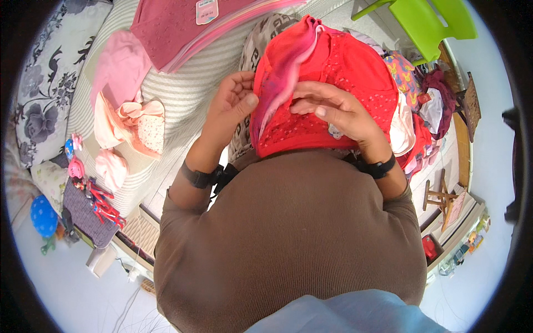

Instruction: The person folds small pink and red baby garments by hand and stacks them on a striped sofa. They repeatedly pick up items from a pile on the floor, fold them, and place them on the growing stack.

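Observation:
A red sequined garment (358, 75) lies over my lap, with a pink-purple fabric strip (287, 75) along its left part. My left hand (235, 98) is at the garment's left edge, fingers curled; whether it pinches the cloth I cannot tell. Over the middle of the red garment is my right hand (331, 106), its fingers bent and its thumb apart; some fingertips are beside the pink-purple strip, and their hold is unclear. A small tag (335, 131) shows partly beneath the right hand. Patterned cloth (266, 35) covers my legs under the garment.
Folded dark pink clothing (175, 33) with a tag lies on the striped couch cover (200, 91). Peach garments (150, 129) and a pink cloth (120, 62) are at left. At right are piled clothes (437, 100), a green plastic chair (420, 25) and a small folding stool (447, 200).

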Motion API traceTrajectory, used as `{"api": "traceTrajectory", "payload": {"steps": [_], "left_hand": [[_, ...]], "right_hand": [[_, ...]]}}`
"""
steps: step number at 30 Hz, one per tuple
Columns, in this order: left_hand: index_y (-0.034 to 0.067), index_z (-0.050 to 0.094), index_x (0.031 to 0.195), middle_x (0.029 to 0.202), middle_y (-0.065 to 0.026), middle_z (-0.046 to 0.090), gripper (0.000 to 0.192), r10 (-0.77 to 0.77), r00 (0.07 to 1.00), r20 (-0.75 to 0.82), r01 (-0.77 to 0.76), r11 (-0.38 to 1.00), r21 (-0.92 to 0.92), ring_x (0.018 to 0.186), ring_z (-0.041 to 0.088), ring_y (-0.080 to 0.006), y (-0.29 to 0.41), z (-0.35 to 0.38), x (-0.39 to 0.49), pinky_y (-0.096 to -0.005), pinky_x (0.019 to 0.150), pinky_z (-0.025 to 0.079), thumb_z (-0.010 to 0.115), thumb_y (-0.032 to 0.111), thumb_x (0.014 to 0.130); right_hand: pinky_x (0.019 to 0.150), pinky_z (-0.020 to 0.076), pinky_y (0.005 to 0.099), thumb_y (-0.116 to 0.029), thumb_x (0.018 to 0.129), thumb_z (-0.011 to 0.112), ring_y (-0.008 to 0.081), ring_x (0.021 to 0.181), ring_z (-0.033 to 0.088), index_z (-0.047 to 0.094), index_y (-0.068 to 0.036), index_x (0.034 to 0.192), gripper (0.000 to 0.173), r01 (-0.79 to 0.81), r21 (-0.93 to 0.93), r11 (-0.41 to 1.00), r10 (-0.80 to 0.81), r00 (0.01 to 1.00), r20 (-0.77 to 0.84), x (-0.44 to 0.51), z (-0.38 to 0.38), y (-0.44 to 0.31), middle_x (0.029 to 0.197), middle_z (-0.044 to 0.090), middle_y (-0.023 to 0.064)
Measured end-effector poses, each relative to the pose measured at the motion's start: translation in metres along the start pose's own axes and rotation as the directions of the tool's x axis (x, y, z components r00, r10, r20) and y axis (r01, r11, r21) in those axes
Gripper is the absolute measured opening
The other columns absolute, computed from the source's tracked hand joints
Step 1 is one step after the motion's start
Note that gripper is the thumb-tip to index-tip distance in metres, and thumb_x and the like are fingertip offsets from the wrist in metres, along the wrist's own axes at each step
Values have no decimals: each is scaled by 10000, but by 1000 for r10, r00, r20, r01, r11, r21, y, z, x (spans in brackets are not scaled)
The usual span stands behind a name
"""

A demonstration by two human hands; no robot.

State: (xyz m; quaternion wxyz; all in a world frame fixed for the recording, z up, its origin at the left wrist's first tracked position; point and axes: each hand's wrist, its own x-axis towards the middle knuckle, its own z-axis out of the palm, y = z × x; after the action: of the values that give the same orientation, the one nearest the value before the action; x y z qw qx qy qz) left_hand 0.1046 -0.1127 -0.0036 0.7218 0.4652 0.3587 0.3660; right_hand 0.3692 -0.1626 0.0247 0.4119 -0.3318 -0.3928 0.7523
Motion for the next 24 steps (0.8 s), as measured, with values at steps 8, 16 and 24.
{"api": "traceTrajectory", "payload": {"steps": [8, 16, 24], "left_hand": [[-24, 289, 1430, 1262, -176, 545, 978, -182, 982, 54, 143, 898, 415, 1138, 556, -239, 16, 6, -39, -377, 984, 447, 862, 355, 733], [-61, 301, 1407, 1306, -291, 531, 932, -224, 973, -55, 175, 563, 808, 1207, 560, -378, 20, 27, -43, -409, 1029, 440, 819, 348, 749], [-56, 480, 1105, 1036, -300, 591, 504, -92, 993, 69, 18, 721, 692, 947, 609, -444, 8, 21, -46, -465, 824, 471, 692, 329, 859]], "right_hand": [[794, 489, 253, -120, 959, 595, 119, 909, 615, 614, -12, 1178, 244, -71, -519, 852, -361, 638, -680, -88, -51, -21, 1025, 675, 72], [1030, 403, 347, -269, 946, 659, 195, 1172, 534, 446, 60, 1370, 577, -323, -248, 913, -19, 575, -818, -148, -59, 39, 1296, 570, 133], [979, 483, 394, -94, 857, 662, 255, 1107, 627, 498, 37, 1328, 516, 83, 179, 980, 76, 674, -735, -142, -39, 10, 1229, 631, 150]]}}
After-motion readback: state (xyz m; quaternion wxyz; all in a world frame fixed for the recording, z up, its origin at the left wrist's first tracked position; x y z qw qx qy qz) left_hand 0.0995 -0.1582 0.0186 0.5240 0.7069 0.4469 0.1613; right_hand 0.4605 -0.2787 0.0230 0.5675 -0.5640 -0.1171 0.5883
